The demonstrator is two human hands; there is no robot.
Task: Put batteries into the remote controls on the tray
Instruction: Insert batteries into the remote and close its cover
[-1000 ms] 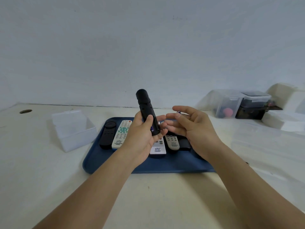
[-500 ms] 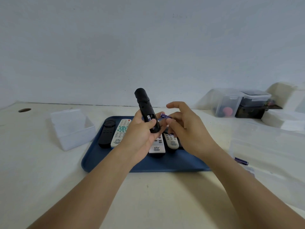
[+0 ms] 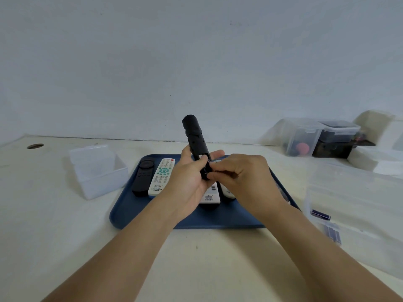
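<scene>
My left hand (image 3: 189, 179) grips a black remote (image 3: 195, 140) upright above the blue tray (image 3: 139, 212), its open back facing me. My right hand (image 3: 242, 177) has its fingertips pinched at the remote's lower end, against the battery compartment; the battery between them is hidden by the fingers. On the tray lie another black remote (image 3: 142, 178), a white remote with green buttons (image 3: 162, 176), and two light remotes (image 3: 210, 194) partly under my hands.
An open clear plastic box (image 3: 98, 171) stands left of the tray. On the right a clear box holds loose purple batteries (image 3: 320, 214). Lidded containers (image 3: 305, 137) sit at the back right by the wall. A cable hole (image 3: 35, 146) marks the far left.
My right hand moved left and closed on the remote's lower end, bringing in the purple battery that was visible between its fingers. The left hand kept the remote upright.
</scene>
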